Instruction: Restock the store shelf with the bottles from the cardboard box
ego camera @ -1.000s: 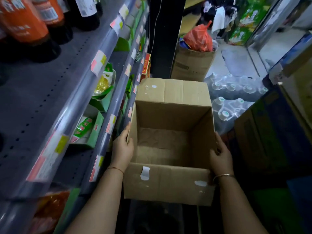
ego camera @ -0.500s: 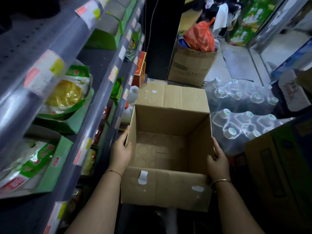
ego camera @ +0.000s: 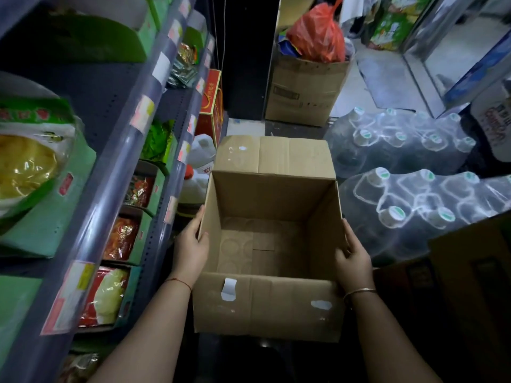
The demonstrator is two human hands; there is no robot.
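a: why is the cardboard box [ego camera: 269,239] held from two sides?

b: the left hand [ego camera: 190,246] presses the left wall, thumb hooked over the rim, and the right hand [ego camera: 352,259] closes on the right wall, so the box is carried level in the aisle, just beside the shelf [ego camera: 130,150].

a: where are the bottles?

b: none inside; only round marks on its floor. i think the restocking is finished and the box can go away. the wrapped water packs [ego camera: 414,189] on the right are not from it.
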